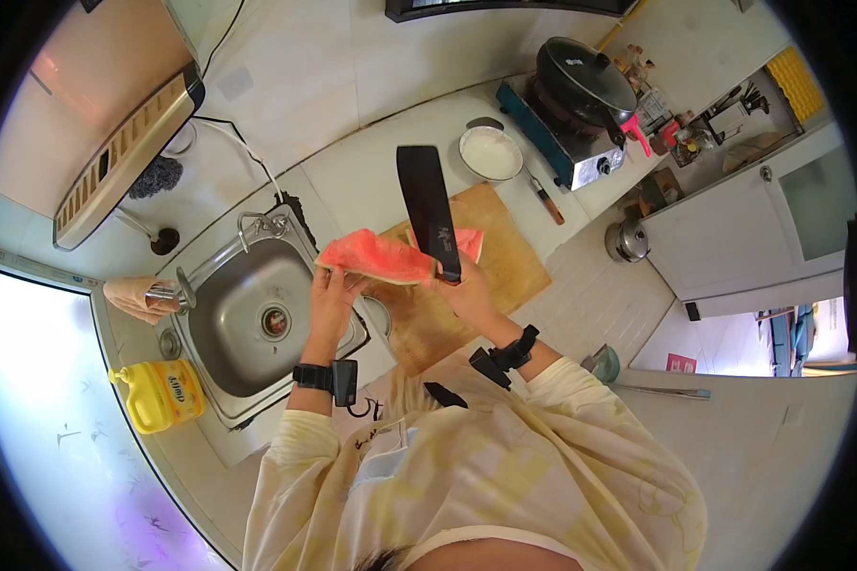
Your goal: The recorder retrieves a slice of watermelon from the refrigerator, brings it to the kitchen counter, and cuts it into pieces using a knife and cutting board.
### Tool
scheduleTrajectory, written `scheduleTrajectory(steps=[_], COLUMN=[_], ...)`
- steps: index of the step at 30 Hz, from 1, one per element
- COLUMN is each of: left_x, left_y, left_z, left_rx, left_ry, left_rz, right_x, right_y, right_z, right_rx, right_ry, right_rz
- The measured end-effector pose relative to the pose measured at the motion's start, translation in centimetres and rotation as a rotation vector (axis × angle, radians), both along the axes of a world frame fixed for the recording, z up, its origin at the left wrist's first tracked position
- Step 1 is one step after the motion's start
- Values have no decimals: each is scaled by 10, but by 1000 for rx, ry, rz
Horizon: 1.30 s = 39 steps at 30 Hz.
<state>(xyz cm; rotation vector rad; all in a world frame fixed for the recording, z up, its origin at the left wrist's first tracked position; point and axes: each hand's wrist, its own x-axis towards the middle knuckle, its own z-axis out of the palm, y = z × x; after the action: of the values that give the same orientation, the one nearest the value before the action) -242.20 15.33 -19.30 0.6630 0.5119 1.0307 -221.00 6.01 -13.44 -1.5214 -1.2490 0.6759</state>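
My left hand (333, 296) holds the left end of a slice of watermelon (378, 255), raised near the sink's right edge. A cleaver (426, 203) with a dark blade is gripped in my right hand (464, 291), its blade pointing away from me and up. The slice's right end meets the fingers of my right hand. Behind the cleaver, another piece of watermelon (471, 243) lies on the wooden cutting board (500, 285), partly hidden by the blade and my right hand.
To the left is a steel sink (236, 350) with a faucet (264, 225); a yellow detergent jug (157, 396) stands beside it. Beyond the board are a white bowl (491, 153), a wooden-handled utensil (546, 200) and a gas stove (564, 143) bearing a lidded pan (585, 78).
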Motion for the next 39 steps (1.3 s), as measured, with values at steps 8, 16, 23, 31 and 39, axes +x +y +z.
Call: scheduleTrajectory(steps=[8, 16, 23, 31, 39], left_x=[63, 129, 179, 235, 248], left_y=[-15, -10, -7, -8, -18], left_z=[71, 63, 55, 60, 60], left_rx=[77, 76, 79, 85, -5], left_ry=[-73, -134, -149, -92, 27], left_rz=[-16, 124, 234, 393, 509], right_x=[40, 104, 187, 292, 303], right_y=[8, 16, 36, 65, 133], right_z=[32, 54, 51, -31, -99], right_rx=[86, 76, 23, -193, -347], right_ry=[293, 233, 254, -343, -367], right_rz=[13, 73, 48, -128, -307])
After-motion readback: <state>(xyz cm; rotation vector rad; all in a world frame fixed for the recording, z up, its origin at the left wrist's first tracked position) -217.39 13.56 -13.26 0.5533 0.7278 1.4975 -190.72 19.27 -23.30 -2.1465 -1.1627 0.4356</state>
